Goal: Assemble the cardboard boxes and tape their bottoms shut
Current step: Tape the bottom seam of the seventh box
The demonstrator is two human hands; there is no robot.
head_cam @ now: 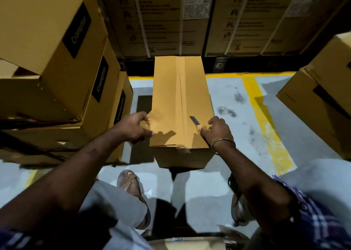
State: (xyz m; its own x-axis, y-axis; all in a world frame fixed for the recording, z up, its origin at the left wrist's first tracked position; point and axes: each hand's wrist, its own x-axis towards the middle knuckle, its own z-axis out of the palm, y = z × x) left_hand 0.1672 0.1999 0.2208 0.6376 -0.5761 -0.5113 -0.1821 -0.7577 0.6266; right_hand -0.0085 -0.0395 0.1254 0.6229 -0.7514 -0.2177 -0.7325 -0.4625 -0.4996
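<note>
A tall brown cardboard box (180,90) stands on the floor in front of me. Its top face is closed, with a strip of tape (178,97) running along the centre seam. My left hand (133,128) is at the box's near left edge, fingers curled round something shiny that looks like a roll of clear tape (145,124). My right hand (217,129) is at the near right edge and pinches a small tool with a dark blade (194,120), which lies over the box top. A loose tape end hangs over the near edge (183,149).
Stacked printed cartons (62,59) crowd the left side. A wall of large strapped cartons (171,21) stands behind, and another carton (322,97) is at the right. The grey floor has yellow lines (266,120). My sandalled feet (133,189) are just below the box.
</note>
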